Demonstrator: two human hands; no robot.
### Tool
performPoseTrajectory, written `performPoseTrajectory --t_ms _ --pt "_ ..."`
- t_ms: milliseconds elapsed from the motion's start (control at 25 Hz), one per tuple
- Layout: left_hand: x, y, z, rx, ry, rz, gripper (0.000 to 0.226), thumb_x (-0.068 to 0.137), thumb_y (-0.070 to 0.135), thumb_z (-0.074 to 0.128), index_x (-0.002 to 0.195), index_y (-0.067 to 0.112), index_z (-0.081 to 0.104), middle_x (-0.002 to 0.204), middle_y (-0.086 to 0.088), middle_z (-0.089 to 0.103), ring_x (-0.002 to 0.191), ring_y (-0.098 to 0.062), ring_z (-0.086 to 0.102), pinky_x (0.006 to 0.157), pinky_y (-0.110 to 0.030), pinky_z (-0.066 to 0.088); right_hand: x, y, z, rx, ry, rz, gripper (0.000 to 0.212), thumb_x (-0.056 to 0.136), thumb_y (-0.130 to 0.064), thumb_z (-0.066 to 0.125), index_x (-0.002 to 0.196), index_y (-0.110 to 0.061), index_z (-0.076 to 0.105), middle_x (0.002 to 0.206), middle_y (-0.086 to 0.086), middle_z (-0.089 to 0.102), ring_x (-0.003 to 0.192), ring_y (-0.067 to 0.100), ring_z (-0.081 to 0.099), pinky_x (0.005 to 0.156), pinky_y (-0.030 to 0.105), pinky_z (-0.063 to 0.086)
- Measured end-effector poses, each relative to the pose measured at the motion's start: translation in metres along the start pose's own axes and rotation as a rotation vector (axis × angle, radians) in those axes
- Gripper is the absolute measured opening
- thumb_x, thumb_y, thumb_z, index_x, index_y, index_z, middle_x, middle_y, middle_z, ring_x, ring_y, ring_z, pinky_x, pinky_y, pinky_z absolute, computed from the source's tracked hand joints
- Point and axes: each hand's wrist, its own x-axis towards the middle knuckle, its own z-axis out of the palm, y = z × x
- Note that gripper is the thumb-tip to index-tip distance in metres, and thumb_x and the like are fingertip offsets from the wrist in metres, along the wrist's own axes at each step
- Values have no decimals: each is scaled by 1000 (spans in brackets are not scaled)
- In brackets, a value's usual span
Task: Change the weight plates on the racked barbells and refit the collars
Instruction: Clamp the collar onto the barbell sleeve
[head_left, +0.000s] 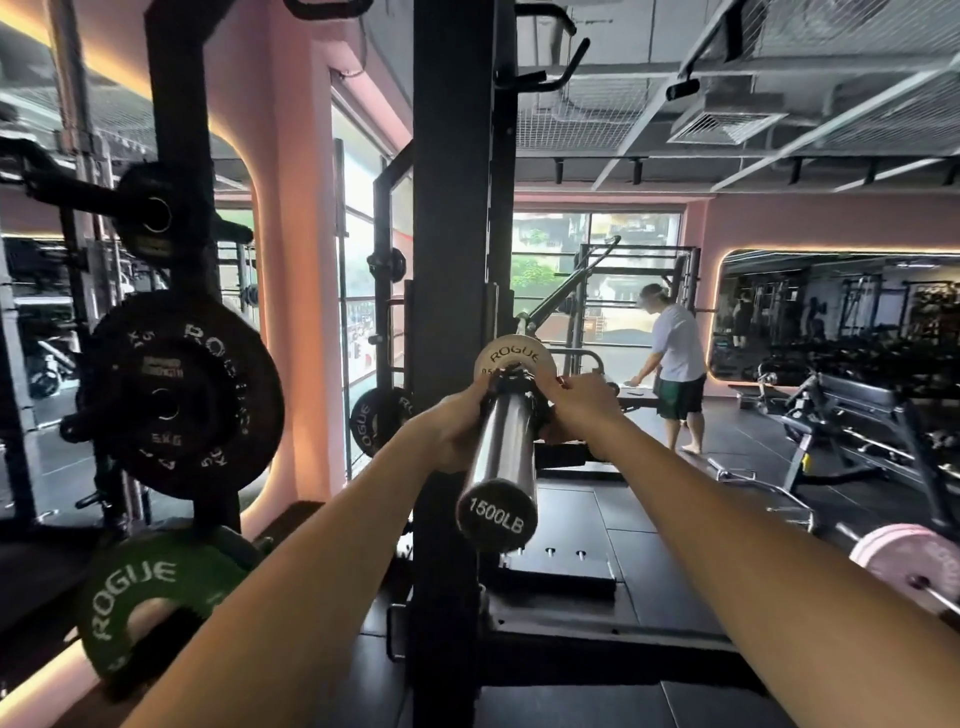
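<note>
Head: both hands (457, 421) grip collar (519, 387) (barbell sleeve (506, 441)).

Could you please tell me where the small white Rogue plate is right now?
In the head view, the small white plate sits centre frame on the barbell sleeve, just beyond the collar that the left hand and right hand grip.

Both bare forearms reach from the lower corners of the frame toward its centre, nearly straight and converging. The left hand (457, 423) sits just left of centre, fingers curled in a grip. The right hand (576, 410) sits just right of centre, fingers likewise curled and pinching.
</note>
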Motion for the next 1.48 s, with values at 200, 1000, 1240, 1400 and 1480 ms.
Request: performPoseTrajectory --t_ms 200,1000,1240,1400,1480 --pt "59 10 -8 52 32 51 62 98 53 38 107 -5 56 71 -12 67 50 -17 66 41 -25 53 58 14 12 -13 40 10 25 90 -29 65 90 -4 65 84 16 66 55 28 67 51 34 59" --pt "127 24 -15 -45 -3 39 53 102 44 39 120 -4 53 84 -17 65 55 -20 69 44 -27 54 126 -15 26 -766 65 -374 30 100 -30 40 106 -11 63 111 16 58 97 33 60 85 42 51" --pt "139 14 -24 -123 -51 -7 68 99 49 40 135 -8 46 95 -17 62 71 -22 68 50 -27 57 128 -24 40 -848 -131 -350 42 98 -26 30 131 -33 54 131 15 40 111 36 54 93 40 46" --pt "141 14 -27 -100 -56 4 62 100 49 38 129 -4 50 88 -15 63 69 -21 67 51 -26 57 123 -32 39 -877 -170 -313 46 101 -22 26 138 -33 49 140 18 36 119 33 49 98 37 43" --pt "143 17 -26 -70 -75 -3 59 100 50 40 126 -2 53 88 -17 66 63 -21 70 53 -28 56 124 -28 34 -794 -142 -343 45 100 -19 28 132 -34 56 132 18 49 110 31 56 92 36 46"
